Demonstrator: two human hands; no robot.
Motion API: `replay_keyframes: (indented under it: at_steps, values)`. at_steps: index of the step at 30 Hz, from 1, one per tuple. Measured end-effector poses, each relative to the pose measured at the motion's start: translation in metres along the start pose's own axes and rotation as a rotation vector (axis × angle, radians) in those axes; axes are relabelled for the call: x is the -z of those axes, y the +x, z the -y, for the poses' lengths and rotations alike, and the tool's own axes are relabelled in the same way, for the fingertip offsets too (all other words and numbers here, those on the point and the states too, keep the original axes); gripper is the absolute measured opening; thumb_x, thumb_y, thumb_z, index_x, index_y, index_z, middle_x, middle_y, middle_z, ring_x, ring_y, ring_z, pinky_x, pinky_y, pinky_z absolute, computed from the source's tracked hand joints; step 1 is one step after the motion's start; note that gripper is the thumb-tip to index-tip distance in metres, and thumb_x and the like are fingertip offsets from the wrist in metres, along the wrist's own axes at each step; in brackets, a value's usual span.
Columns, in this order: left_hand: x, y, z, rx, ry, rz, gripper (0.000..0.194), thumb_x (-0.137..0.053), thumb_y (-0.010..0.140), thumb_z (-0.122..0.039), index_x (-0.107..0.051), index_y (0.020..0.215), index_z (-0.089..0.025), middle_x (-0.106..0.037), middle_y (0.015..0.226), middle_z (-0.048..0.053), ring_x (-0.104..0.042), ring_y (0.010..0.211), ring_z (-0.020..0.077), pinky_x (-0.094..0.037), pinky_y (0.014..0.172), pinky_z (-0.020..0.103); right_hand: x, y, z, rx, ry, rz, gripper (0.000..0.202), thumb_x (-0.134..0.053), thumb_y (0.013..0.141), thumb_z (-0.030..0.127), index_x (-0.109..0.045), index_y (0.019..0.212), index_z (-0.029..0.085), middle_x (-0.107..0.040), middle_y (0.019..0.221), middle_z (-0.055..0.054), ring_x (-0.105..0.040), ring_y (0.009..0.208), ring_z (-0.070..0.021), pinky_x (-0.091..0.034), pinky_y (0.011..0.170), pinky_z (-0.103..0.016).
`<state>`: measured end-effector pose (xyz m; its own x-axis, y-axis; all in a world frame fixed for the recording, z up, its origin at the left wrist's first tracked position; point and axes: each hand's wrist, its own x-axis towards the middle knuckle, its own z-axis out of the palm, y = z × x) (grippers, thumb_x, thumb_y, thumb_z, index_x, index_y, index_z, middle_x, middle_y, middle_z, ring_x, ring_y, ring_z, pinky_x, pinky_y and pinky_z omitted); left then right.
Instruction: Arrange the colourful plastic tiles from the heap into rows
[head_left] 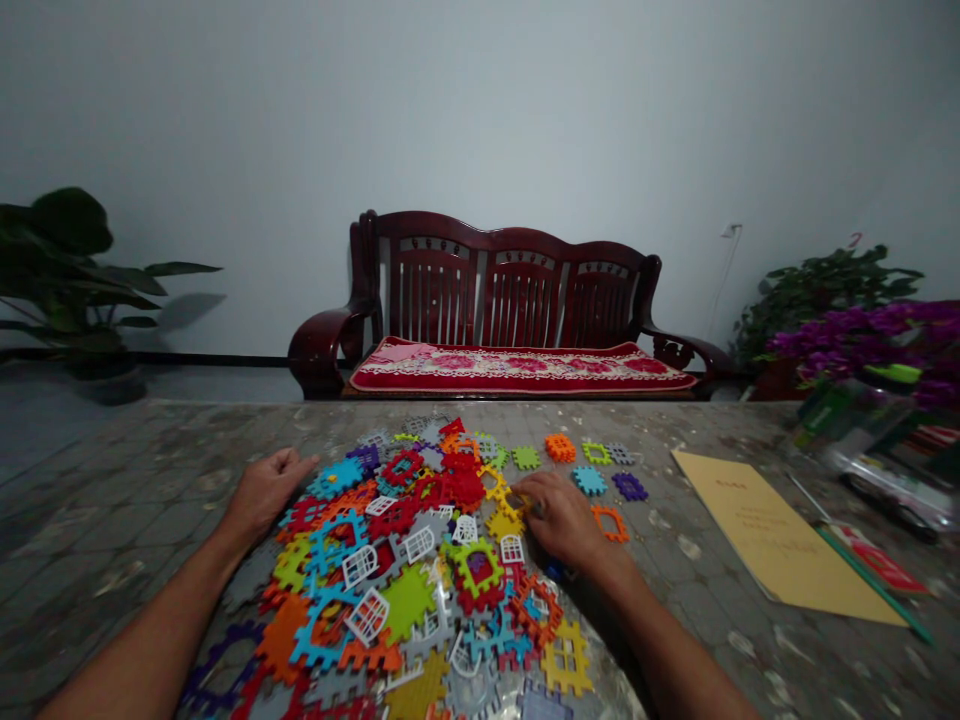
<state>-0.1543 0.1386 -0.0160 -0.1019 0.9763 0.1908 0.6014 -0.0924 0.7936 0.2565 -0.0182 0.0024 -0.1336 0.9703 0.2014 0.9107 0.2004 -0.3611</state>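
Note:
A broad heap of colourful plastic building tiles (409, 600) with toothed edges lies on the table between my two hands. At its far left edge my left hand (268, 492) rests with curled fingers, beside a light blue tile (336, 479); I see nothing in it. My right hand (561, 515) is closed at the heap's right side, close to a yellow tile (504, 520). Its fingertips are partly hidden, and what they hold, if anything, I cannot make out. White window-shaped pieces (367, 615) are scattered over the heap.
Right of the heap lie separate tiles: orange (559, 447), light blue (589, 481), purple (630, 487) and an orange frame (610, 524). Farther right are a tan booklet (780, 535), a green stick-like item (874, 582), a bottle (874, 400) and purple flowers (900, 335). A wooden bench (487, 240) stands beyond the table.

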Motion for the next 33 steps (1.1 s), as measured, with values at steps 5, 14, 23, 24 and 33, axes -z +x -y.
replay_keyframes:
  at_steps: [5, 14, 23, 24, 33]
  values:
    - [0.0, 0.0, 0.0, -0.005, -0.002, -0.007, 0.044, -0.05, 0.071, -0.066, -0.031, 0.059, -0.028, -0.032, 0.053, -0.009, -0.034, 0.054, 0.0127, -0.03, 0.057, 0.028, 0.004, 0.002, 0.0, 0.031, -0.059, 0.1, 0.017, -0.066, 0.09, 0.019, -0.078, 0.101, 0.024, -0.077, 0.11, -0.005, -0.064, 0.109, -0.0238, -0.043, 0.097, -0.034]
    - [0.0, 0.001, 0.001, -0.009, 0.009, -0.007, 0.045, -0.05, 0.071, -0.066, -0.031, 0.058, -0.028, -0.033, 0.052, -0.009, -0.035, 0.054, 0.0132, -0.029, 0.057, 0.028, -0.004, 0.003, -0.025, -0.068, -0.006, -0.082, 0.027, -0.063, 0.092, 0.016, -0.077, 0.114, 0.023, -0.075, 0.122, -0.008, -0.064, 0.118, -0.0242, -0.045, 0.105, -0.035]
    - [0.0, 0.001, 0.004, -0.013, 0.011, -0.013, 0.045, -0.051, 0.071, -0.066, -0.031, 0.058, -0.028, -0.034, 0.051, -0.008, -0.035, 0.055, 0.0136, -0.029, 0.057, 0.027, -0.005, 0.002, -0.038, -0.099, -0.103, -0.064, 0.031, -0.058, 0.092, 0.015, -0.077, 0.116, 0.022, -0.075, 0.123, -0.009, -0.062, 0.121, -0.0265, -0.044, 0.108, -0.039]
    - [0.0, 0.001, 0.004, -0.015, 0.009, -0.014, 0.046, -0.051, 0.071, -0.067, -0.031, 0.058, -0.028, -0.034, 0.051, -0.008, -0.035, 0.055, 0.0136, -0.029, 0.057, 0.027, -0.005, 0.002, -0.036, -0.087, -0.096, -0.076, 0.033, -0.059, 0.091, 0.015, -0.076, 0.118, 0.022, -0.074, 0.125, -0.009, -0.061, 0.122, -0.0267, -0.044, 0.108, -0.04]
    - [0.0, 0.001, 0.003, -0.011, 0.004, -0.011, 0.048, -0.052, 0.071, -0.069, -0.03, 0.057, -0.028, -0.032, 0.053, -0.009, -0.033, 0.055, 0.0132, -0.029, 0.057, 0.028, -0.001, 0.008, -0.021, 0.011, -0.026, 0.076, 0.054, -0.065, 0.082, 0.016, -0.068, 0.136, 0.024, -0.064, 0.147, -0.007, -0.039, 0.148, -0.0343, -0.025, 0.124, -0.056]
